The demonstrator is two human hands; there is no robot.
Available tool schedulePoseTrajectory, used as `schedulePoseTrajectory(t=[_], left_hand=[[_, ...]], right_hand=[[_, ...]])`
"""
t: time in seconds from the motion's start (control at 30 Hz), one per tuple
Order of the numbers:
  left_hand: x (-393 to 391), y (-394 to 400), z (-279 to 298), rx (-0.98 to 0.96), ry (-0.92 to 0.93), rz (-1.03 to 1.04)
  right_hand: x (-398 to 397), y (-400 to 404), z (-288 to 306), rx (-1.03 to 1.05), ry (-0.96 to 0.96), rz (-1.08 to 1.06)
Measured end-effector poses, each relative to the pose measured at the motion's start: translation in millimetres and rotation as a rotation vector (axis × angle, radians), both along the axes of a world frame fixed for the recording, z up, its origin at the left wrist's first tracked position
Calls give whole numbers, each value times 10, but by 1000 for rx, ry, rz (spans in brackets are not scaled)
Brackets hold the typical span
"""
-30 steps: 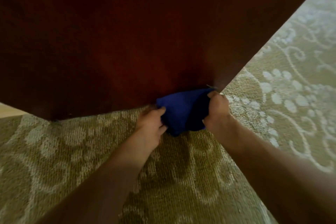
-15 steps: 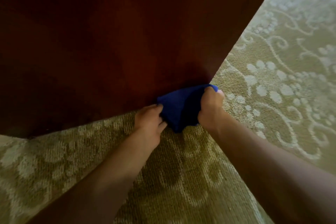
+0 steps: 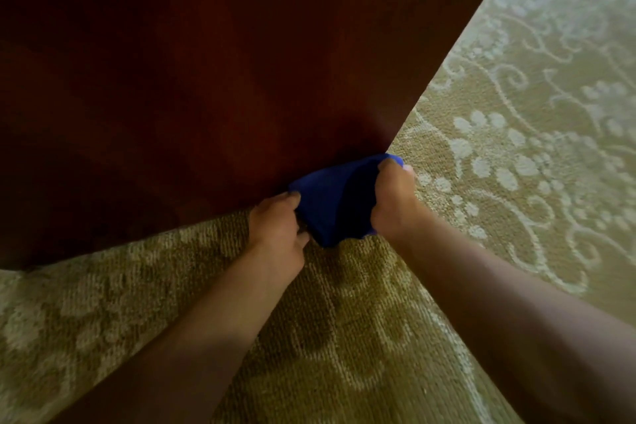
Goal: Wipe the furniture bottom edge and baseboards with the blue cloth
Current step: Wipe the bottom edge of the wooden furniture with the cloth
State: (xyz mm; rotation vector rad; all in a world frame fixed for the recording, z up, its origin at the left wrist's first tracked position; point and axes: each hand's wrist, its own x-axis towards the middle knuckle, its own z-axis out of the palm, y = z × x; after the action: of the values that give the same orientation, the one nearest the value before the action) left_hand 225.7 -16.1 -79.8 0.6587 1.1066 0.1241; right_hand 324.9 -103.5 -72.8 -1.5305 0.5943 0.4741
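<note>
A blue cloth (image 3: 335, 198) is bunched at the bottom corner of a dark reddish-brown wooden furniture panel (image 3: 223, 79), where the panel meets the carpet. My left hand (image 3: 277, 229) pinches the cloth's left end with its fingers curled. My right hand (image 3: 394, 201) grips the cloth's right end at the panel's corner, its fingertips wrapped over the top edge of the fabric. The cloth sags between the two hands and touches the carpet. No baseboard shows in this view.
Olive-green carpet (image 3: 533, 134) with a pale floral pattern covers the floor in front of the panel and to its right. The panel's bottom edge (image 3: 113, 244) runs down to the left. My forearms reach in from the lower edge of the view.
The view has shifted, so the panel's corner sits a little further right and the pale floor strip at far left is gone. Both hands keep their grip on the cloth at the corner.
</note>
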Motion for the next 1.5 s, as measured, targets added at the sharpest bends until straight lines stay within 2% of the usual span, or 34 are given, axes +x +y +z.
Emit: schedulePoseTrajectory(t=[0.17,0.23,0.37,0.53,0.63,0.7,0.77,0.83,0.97,1.1,1.17,1.33,1.5], left_hand=[[-236,140,177,237,-136,91],[-373,133,77,207,-79,34],[-580,202,-148,-44,13,-6],[-600,266,-110,-19,-47,-12],[-674,313,-1,128,-11,108],[-772,439,58,211,46,242],[-946,643,-36,184,133,379],[-1108,846,-183,96,191,422],[-1228,962,-335,-21,158,312],[-1079,691,-7,-65,34,4],[-988,536,183,-78,13,-87],[-764,414,629,68,70,-91],[-480,124,1184,71,88,-104]], right_hand=[[35,-79,265,135,-93,132],[23,-66,156,105,-72,134],[-214,35,-191,65,-28,229],[-172,3,-56,80,55,252],[-216,88,103,168,33,312],[-394,195,84,224,97,382],[-644,414,-20,238,193,455],[-845,610,-112,238,232,481],[-853,669,-58,185,218,444],[-620,383,201,88,183,401],[-537,266,419,45,136,407],[-521,25,1033,-31,37,531],[-651,-307,1626,-304,-71,675]])
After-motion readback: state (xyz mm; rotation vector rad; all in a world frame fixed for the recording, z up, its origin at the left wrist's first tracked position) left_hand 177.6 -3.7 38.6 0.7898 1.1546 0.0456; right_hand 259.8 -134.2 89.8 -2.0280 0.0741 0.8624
